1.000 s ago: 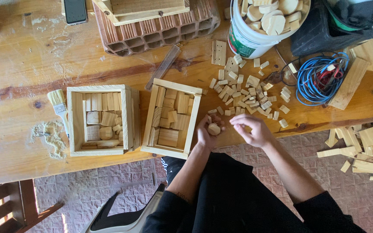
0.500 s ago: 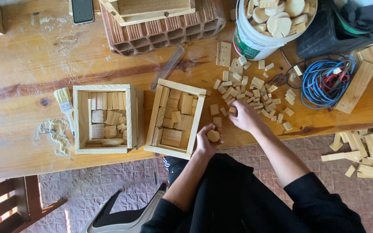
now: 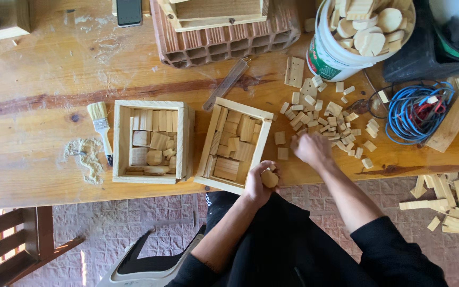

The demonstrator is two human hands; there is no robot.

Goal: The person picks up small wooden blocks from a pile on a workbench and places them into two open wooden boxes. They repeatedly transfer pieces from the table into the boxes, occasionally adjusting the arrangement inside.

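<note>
From up here I see a long wooden table (image 3: 38,69) carrying a ribbed clay brick (image 3: 224,37) at the far edge, a white bucket (image 3: 328,58) heaped with wood offcuts, and a coil of blue cable (image 3: 415,114) to the right. Two open wooden boxes sit side by side near the front edge: the left box (image 3: 152,142) squared to the table, the right box (image 3: 236,144) slightly skewed, both partly filled with flat wood pieces. A paintbrush (image 3: 101,127) lies just left of them beside a smear of sawdust (image 3: 86,157). Compared with half a second ago, my right hand (image 3: 312,150) has pulled back from deeper in the scattered small blocks (image 3: 325,114) toward their near edge, knuckles up, fingers curled; I cannot tell whether they hold anything. My left hand (image 3: 258,183) is clasped around a small rounded wood piece (image 3: 269,178), pale and smooth, at the right box's near corner.
</note>
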